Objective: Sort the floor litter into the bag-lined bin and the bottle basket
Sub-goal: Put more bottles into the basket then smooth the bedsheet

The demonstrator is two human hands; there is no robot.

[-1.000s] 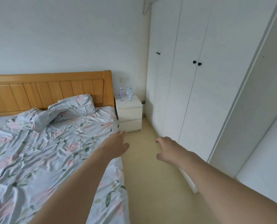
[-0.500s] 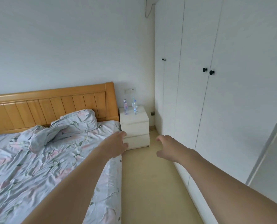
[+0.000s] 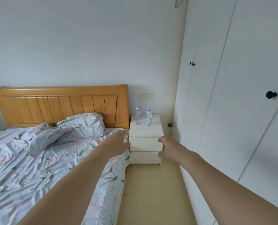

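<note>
Clear plastic bottles, 2 of them, stand upright w/ long axes vertical and caps up: pink-label bottle (image 3: 138, 115) on the left, blue-label bottle (image 3: 149, 116) just beside it on the right, both on top of the white nightstand (image 3: 145, 140), beyond and above the fingertips of both hands. Left hand (image 3: 118, 142) reaches fwd over the bed corner, fingers straight-ish and relaxed, holding nothing, tips near the nightstand's left edge. Right hand (image 3: 167, 150) reaches fwd in front of the drawer fronts, fingers loosely curled w/ thumb apart, holding nothing. Nightstand sits against the wall beside the wooden headboard (image 3: 62, 104). Floral bedding (image 3: 37, 159) lies rumpled left of the left hand. White wardrobe (image 3: 232, 111) w/ black knobs runs right of the right hand. Beige floor (image 3: 151, 192) forms a narrow strip betw. bed and wardrobe.
</note>
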